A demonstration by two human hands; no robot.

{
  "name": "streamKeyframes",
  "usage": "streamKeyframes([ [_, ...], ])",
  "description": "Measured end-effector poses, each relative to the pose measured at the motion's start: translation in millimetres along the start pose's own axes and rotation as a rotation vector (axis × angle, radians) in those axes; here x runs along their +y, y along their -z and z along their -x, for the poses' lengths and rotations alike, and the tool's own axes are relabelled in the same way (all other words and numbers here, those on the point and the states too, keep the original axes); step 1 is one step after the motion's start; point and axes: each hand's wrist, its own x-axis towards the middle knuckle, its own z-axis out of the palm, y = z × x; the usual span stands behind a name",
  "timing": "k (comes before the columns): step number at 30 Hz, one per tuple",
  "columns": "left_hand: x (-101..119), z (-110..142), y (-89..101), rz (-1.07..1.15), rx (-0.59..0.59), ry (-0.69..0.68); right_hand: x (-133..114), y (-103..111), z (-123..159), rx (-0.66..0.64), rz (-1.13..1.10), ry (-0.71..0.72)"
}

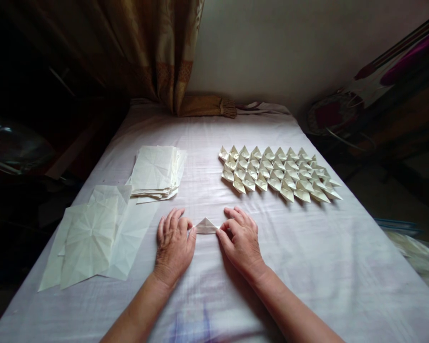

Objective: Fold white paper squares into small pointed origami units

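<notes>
Between my two hands is a small folded paper boat (206, 226), its pointed peak upward, just at the cloth. My left hand (174, 240) pinches its left tip between thumb and forefinger, the other fingers loosely curled. At the opposite tip, my right hand (240, 238) grips the paper the same way. Beyond the right hand stand rows of finished paper boats (277, 171), packed closely together. A stack of creased paper sheets (153, 169) lies past my left hand. Nearer on the left, several loose creased sheets (93, 233) overlap.
A pale sheet (307, 267) covers the table, with wrinkles near its front. A gold-brown curtain (164, 57) hangs down onto the far edge. Dark clutter stands left of the table; a round-seated item (335, 113) and plastic-wrapped things (414, 257) are at the right.
</notes>
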Motion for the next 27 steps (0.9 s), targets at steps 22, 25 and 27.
streamKeyframes([
  [22,-10,-15,9.5,0.158,-0.187,-0.066,2,9,-15,-0.170,0.053,0.148],
  [25,-12,-18,11.1,0.185,-0.210,-0.099,5,9,-17,-0.185,0.040,0.201],
  [27,-13,-15,11.4,0.211,-0.208,-0.135,8,8,-15,-0.153,0.020,0.243],
])
